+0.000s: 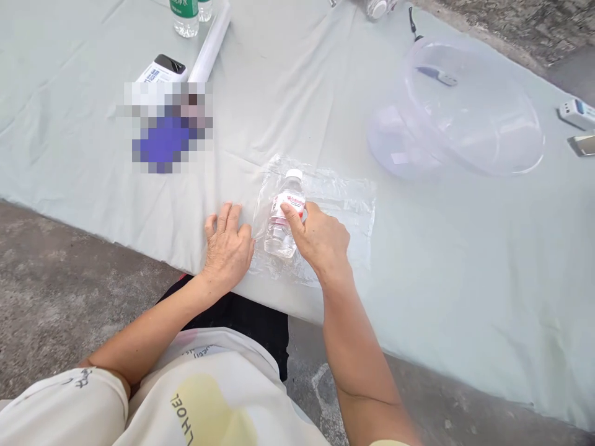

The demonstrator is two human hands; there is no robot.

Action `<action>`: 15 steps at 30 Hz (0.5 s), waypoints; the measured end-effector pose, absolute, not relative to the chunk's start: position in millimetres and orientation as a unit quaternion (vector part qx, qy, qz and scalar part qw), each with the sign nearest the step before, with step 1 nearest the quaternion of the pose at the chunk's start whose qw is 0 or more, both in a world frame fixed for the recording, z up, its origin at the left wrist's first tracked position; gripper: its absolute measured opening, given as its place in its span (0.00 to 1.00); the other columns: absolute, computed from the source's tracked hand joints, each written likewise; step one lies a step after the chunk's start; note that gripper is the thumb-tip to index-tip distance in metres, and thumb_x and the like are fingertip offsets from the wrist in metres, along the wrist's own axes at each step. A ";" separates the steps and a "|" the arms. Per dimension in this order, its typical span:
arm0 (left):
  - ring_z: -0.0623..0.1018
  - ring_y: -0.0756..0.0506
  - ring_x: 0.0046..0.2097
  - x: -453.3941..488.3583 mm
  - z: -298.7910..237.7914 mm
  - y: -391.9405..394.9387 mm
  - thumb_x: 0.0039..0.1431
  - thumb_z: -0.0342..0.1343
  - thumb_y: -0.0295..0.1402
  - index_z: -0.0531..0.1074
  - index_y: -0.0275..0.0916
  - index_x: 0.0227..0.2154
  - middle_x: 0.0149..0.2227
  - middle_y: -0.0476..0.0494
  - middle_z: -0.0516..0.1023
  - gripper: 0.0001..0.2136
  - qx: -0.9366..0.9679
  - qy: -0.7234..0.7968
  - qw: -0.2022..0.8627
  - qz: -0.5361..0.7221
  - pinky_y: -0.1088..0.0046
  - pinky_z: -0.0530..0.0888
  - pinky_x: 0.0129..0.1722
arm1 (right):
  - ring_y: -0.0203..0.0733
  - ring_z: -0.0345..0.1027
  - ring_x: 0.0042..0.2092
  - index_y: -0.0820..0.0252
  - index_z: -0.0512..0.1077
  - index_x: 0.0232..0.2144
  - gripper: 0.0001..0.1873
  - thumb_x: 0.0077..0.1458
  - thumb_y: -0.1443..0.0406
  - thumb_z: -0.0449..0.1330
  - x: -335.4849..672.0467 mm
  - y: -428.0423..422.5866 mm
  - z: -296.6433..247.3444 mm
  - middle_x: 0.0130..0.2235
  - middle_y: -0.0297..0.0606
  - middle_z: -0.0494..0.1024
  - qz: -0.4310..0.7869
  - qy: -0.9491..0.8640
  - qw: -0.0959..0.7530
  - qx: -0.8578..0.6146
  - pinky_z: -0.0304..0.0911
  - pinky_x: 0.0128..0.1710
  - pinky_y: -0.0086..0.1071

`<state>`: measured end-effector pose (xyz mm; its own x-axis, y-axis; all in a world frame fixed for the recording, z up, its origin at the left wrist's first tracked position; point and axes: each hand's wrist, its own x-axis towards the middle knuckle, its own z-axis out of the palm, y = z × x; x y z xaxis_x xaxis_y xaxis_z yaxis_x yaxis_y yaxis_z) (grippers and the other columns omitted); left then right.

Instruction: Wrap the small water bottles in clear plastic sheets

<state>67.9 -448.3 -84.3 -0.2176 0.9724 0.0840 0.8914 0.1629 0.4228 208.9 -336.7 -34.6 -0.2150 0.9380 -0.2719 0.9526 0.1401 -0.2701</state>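
Observation:
A small clear water bottle (280, 234) with a white cap and a red-and-white label lies on a flat, crinkled sheet of clear plastic (351, 210). My right hand (323, 238) grips the bottle at its label, thumb on top; the other fingertips are hidden behind it. To the left of the bottle, my left hand (227, 248) rests on the tablecloth (186, 229) with its fingers spread, close to the left edge of the plastic sheet. Nothing is in the left hand.
A transparent plastic basin (534, 148) lies tilted at the right, a dark-tipped strap beyond it. At the back left are a green-labelled bottle (185, 15), a white roll (211, 46), a white box-shaped device (162, 69) and a blurred blue patch. Small gadgets (576, 114) sit at the right edge.

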 end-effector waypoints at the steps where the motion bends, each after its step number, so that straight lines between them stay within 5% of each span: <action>1: 0.62 0.29 0.71 68.6 -84.6 -449.5 0.64 0.53 0.26 0.73 0.37 0.32 0.66 0.28 0.68 0.07 0.618 0.753 0.104 0.198 0.42 0.58 0.65 | 0.56 0.71 0.29 0.54 0.73 0.38 0.39 0.60 0.31 0.41 212.2 -336.2 -33.7 0.25 0.42 0.75 -0.199 0.752 0.012 0.629 0.59 0.30 0.41; 4: 0.65 0.30 0.69 71.4 -85.1 -453.1 0.65 0.53 0.28 0.73 0.38 0.32 0.63 0.30 0.72 0.07 0.624 0.745 0.095 0.216 0.44 0.61 0.62 | 0.57 0.75 0.39 0.53 0.73 0.51 0.35 0.64 0.37 0.44 217.0 -329.1 -27.4 0.35 0.43 0.80 -0.188 0.766 -0.080 0.610 0.63 0.35 0.42; 7: 0.72 0.33 0.61 74.7 -84.4 -454.5 0.66 0.52 0.29 0.73 0.40 0.32 0.55 0.34 0.79 0.07 0.621 0.741 0.094 0.239 0.50 0.64 0.55 | 0.55 0.71 0.51 0.48 0.75 0.52 0.19 0.70 0.53 0.49 204.9 -313.1 -15.4 0.51 0.42 0.79 -0.139 0.853 -0.133 0.485 0.64 0.40 0.41; 11: 0.77 0.38 0.45 78.2 -81.6 -452.3 0.66 0.51 0.29 0.71 0.41 0.33 0.36 0.41 0.82 0.06 0.603 0.749 0.110 0.252 0.57 0.64 0.46 | 0.52 0.68 0.54 0.50 0.79 0.45 0.19 0.62 0.71 0.51 167.9 -285.1 -4.0 0.56 0.39 0.76 -0.126 0.949 0.039 0.288 0.61 0.37 0.38; 15: 0.76 0.43 0.33 79.9 -81.1 -450.9 0.67 0.49 0.30 0.70 0.41 0.32 0.28 0.46 0.78 0.08 0.597 0.752 0.118 0.254 0.64 0.63 0.39 | 0.49 0.71 0.44 0.55 0.78 0.31 0.10 0.59 0.69 0.57 138.7 -262.7 -9.9 0.44 0.42 0.79 -0.147 0.948 0.106 0.263 0.57 0.34 0.36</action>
<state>79.9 -450.9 -81.1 -0.2591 0.9578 0.1247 0.8377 0.1585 0.5226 138.7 -262.7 -9.9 -0.8389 0.4678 -0.2783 0.5302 0.8180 -0.2230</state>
